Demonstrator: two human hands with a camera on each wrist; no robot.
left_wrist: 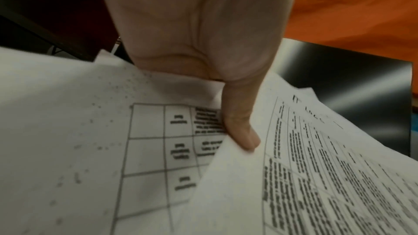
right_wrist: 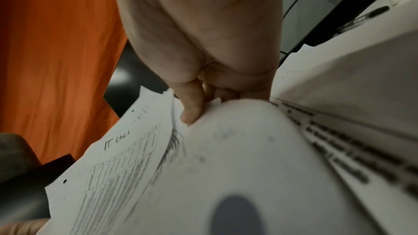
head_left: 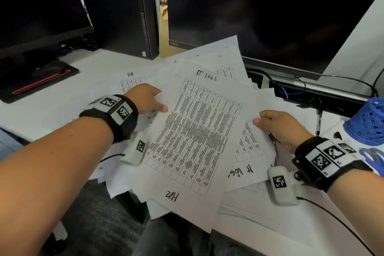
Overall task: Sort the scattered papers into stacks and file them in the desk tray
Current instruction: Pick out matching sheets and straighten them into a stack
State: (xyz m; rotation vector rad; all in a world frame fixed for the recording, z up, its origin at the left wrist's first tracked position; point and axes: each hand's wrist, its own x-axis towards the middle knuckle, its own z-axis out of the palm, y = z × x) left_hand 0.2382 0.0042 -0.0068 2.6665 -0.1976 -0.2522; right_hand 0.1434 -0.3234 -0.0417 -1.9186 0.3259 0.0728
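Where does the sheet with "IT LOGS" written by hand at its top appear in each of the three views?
Head: "IT LOGS" sheet, centre, held between left hand and right hand.
Left wrist: right side, under the left thumb.
Right wrist: lower left, beside the right thumb.
Shared landmark: the handwritten "IT LOGS" heading above the printed table.

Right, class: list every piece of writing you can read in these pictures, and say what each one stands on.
"IT LOGS": handwritten atop the sheet behind the middle one.
"HR": handwritten atop the far-left sheet.
"HR", upside down: near edge of the middle sheet.
"IT log", upside down, last letters unclear: sheet by the right hand.
Printed tables: too small to read.
Monitor logo: too blurred.
Wristband markers: patterns, no words.
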